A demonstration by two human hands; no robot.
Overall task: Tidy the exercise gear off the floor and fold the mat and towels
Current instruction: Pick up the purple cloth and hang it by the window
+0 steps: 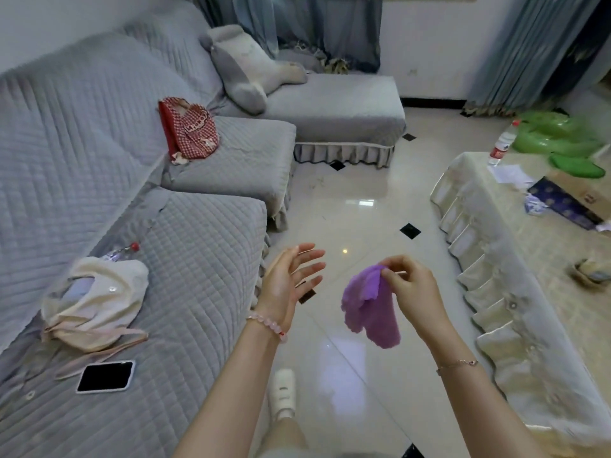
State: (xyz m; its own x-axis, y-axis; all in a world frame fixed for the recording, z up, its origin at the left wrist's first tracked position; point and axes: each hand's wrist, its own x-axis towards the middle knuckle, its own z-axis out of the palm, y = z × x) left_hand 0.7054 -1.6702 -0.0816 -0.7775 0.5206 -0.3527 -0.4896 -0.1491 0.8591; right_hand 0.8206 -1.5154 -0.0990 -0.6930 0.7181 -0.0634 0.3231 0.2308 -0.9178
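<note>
A small purple towel (368, 309) hangs crumpled in the air above the tiled floor, pinched at its top edge by my right hand (411, 287). My left hand (291, 279) is held up to the left of the towel, palm turned toward it, fingers spread, touching nothing. A gap separates the left fingertips from the cloth. No mat shows in this view.
A grey quilted sofa (198, 246) runs along the left, bearing a cream bag (96, 302), a phone (105, 376), a water bottle (122, 251) and a red checked bag (190, 130). On the right stands a cloth-covered table (496, 259) with a bottle (502, 143) and box. A green inflatable (562, 140) lies behind it.
</note>
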